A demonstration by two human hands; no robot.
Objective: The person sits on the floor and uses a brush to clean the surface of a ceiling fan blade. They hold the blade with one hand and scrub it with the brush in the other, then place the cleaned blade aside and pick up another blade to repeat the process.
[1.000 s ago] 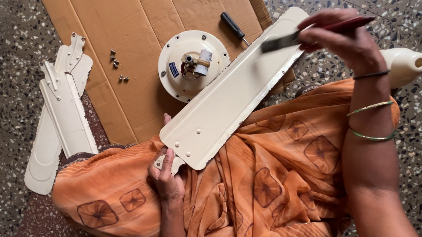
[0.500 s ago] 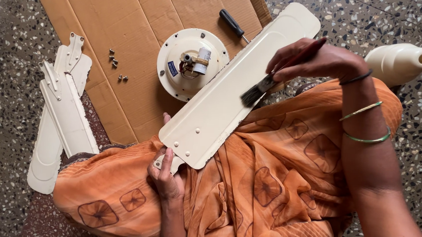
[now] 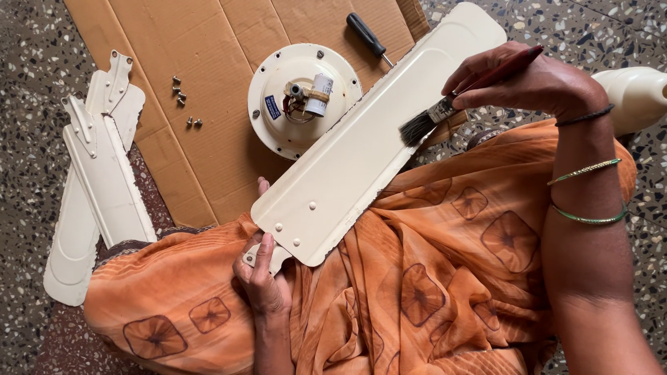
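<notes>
Since half a second ago we note the brush (image 3: 428,124) has moved up the blade (image 3: 366,143), pinched in the right hand (image 3: 529,84). Left hand (image 3: 264,279) clasps the blade's bracket end on the lap. We judge it light, stiff, smooth; hold there. Cardboard (image 3: 204,44) covers a speckled floor (image 3: 8,155).

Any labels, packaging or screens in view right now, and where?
Blue label: small rectangle on the round cream fan motor housing.
White capacitor: cylinder with dark print, at the housing's centre.
Flattened cardboard box: plain brown, beneath the housing.
No screens.
</notes>
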